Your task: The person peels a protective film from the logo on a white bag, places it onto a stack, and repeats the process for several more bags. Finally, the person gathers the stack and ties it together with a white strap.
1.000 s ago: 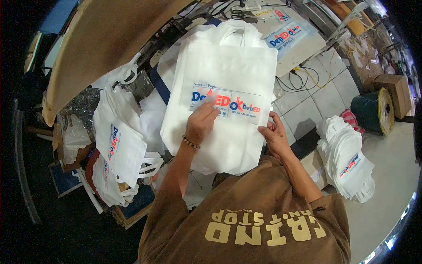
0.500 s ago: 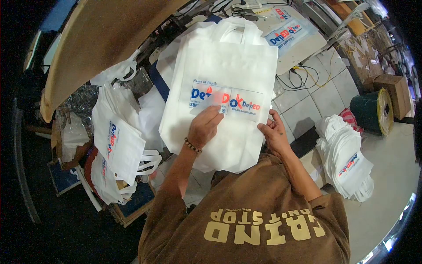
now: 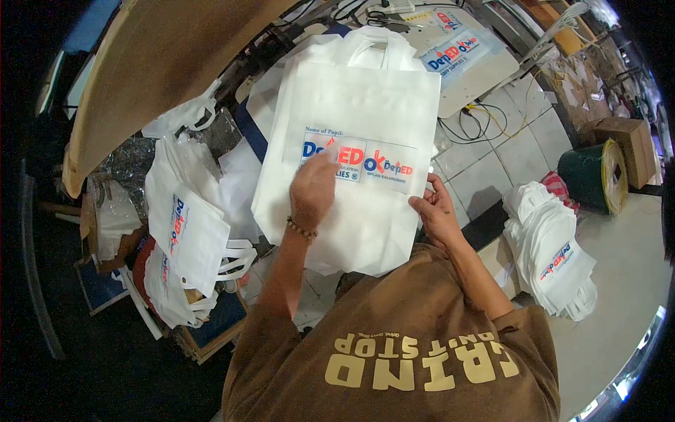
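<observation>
A white bag (image 3: 351, 232) with blue and red print and a loop handle lies on top of a pile of similar bags in front of me. Over the left part of the print is my left hand (image 3: 313, 186), its fingers curled together and blurred; a small whitish shape shows at the fingertips, too smeared to make out. My right hand (image 3: 434, 209) pinches the bag's right edge between thumb and fingers, below the level of the print.
Printed white bags (image 3: 186, 225) hang at the left beside a curved brown board (image 3: 162, 49). To the right lies a bundle of bags (image 3: 552, 253) near a green spool (image 3: 594, 176) and a cardboard box (image 3: 626, 144). Scissors (image 3: 387, 21) and cables (image 3: 485, 123) are farther back.
My left hand has shifted left and slightly up across the print, uncovering more of the lettering. My right hand keeps its pinch on the edge, and the bag has moved slightly left.
</observation>
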Demonstrator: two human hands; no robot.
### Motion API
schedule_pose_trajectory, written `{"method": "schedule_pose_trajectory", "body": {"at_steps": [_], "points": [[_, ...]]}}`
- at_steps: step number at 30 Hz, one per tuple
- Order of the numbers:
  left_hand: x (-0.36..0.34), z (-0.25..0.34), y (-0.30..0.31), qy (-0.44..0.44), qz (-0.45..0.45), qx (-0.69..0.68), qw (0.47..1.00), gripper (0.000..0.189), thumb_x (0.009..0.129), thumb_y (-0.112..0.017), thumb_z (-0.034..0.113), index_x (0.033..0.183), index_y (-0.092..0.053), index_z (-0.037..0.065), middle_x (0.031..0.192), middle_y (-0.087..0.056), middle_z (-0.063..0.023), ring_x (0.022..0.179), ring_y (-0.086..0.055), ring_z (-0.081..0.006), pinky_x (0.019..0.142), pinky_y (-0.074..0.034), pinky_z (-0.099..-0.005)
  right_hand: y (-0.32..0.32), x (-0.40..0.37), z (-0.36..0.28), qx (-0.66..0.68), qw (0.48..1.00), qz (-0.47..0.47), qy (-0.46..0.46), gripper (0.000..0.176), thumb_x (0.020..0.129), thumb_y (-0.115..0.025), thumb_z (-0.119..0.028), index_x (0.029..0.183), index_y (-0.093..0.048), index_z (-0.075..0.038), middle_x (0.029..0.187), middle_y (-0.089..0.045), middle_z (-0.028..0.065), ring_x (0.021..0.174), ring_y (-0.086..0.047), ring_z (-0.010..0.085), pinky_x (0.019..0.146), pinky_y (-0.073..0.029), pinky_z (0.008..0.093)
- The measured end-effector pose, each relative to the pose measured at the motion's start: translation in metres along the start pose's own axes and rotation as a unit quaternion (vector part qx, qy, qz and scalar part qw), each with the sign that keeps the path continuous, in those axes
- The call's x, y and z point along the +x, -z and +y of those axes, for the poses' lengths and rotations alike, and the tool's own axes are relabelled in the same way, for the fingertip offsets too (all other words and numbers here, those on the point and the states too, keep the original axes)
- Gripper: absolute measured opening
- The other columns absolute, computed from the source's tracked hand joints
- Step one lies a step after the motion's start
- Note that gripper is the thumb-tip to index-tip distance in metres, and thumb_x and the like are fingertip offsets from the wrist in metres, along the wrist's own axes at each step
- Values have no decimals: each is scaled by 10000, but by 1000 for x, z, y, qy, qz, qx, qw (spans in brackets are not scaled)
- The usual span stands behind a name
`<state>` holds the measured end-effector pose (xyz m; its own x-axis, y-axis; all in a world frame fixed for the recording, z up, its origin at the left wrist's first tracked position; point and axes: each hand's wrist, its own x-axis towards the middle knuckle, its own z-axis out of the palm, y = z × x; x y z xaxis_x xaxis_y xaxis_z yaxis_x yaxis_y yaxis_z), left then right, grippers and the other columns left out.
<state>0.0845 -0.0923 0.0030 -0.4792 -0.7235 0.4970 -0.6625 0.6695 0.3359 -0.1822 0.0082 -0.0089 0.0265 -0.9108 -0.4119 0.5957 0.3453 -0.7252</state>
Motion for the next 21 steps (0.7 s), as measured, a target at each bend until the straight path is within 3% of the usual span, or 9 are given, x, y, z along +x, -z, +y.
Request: {"method": "schedule_pose_trajectory", "body": {"at_steps": [1, 3, 4, 5, 11, 16, 18, 19, 21], "points": [[14, 6, 6, 0, 0, 0, 1000, 328, 805, -687, 2, 1129, -664, 53, 1179, -635, -174, 1116, -628, -344, 952, -520, -457, 0, 0, 1, 0, 1000, 0, 0, 489, 880, -568, 103, 1313, -398, -50, 1157, -684, 164, 1007, -669, 184, 899, -535, 308], [41, 18, 17, 91, 104, 107, 985, 374, 793, -716, 29, 1163, -668, 55, 1325, -547, -187, 1250, -522, -371, 1035, -450, -478, 1, 0, 2, 9, 1000, -4, 6, 495, 877, -567, 106, 1315, -397, -49, 1158, -683, 162, 1008, -668, 181, 906, -532, 303], [39, 11, 14, 124, 107, 75, 984, 404, 802, -728, 81, 1199, -661, 54, 1413, -466, -185, 1337, -417, -389, 1097, -370, -502, 1, 0, 2, 9, 1000, -4, 6, 495, 877, -567, 106, 1315, -397, -49, 1158, -683, 162, 1008, -668, 181, 906, -532, 303], [39, 11, 13, 122, 108, 74, 984, 404, 802, -728, 81, 1199, -661, 54, 1413, -466, -185, 1337, -417, -389, 1097, -370, -502, 1, 0, 0, 0, 1000, -4, 3, 492, 877, -568, 105, 1313, -398, -48, 1159, -683, 159, 1008, -668, 178, 905, -531, 304], [35, 4, -6, 66, -79, 134, 986, 359, 898, -639, 162, 1246, -634, 74, 1412, -493, -160, 1327, -423, -388, 1099, -320, -556, 1, -1, 1, -10, 1000, 0, 6, 498, 884, -584, 78, 1329, -398, -44, 1146, -690, 144, 1000, -668, 171, 894, -528, 309], [36, -7, -7, 101, -64, 126, 985, 467, 898, -667, 253, 1305, -580, 40, 1404, -489, -202, 1316, -424, -413, 1090, -337, -528, -11, 7, -13, -71, 997, 20, 16, 444, 915, -650, -40, 1302, -435, -8, 1082, -708, 151, 983, -667, 187, 880, -514, 312], [39, -23, 3, 140, -18, 110, 984, 533, 884, -691, 277, 1331, -553, 20, 1383, -494, -225, 1307, -428, -418, 1084, -346, -523, -18, 21, -20, -224, 969, 70, 79, 411, 933, -682, -115, 1254, -472, 33, 1045, -702, 141, 956, -666, 182, 835, -526, 300], [38, -32, 5, 193, -1, 100, 976, 593, 852, -724, 291, 1331, -536, -4, 1354, -501, -245, 1275, -449, -423, 1062, -365, -515, -17, 31, -16, -229, 969, 54, 81, 411, 933, -682, -115, 1254, -472, 33, 1045, -702, 141, 956, -666, 182, 835, -526, 300], [39, -43, 11, 256, 32, 99, 961, 655, 820, -758, 304, 1332, -519, -27, 1325, -508, -264, 1243, -470, -428, 1041, -383, -508, -7, 55, -5, -298, 916, 68, 260, 403, 930, -697, -136, 1216, -498, 67, 1047, -690, 139, 936, -654, 171, 820, -520, 290]]}}
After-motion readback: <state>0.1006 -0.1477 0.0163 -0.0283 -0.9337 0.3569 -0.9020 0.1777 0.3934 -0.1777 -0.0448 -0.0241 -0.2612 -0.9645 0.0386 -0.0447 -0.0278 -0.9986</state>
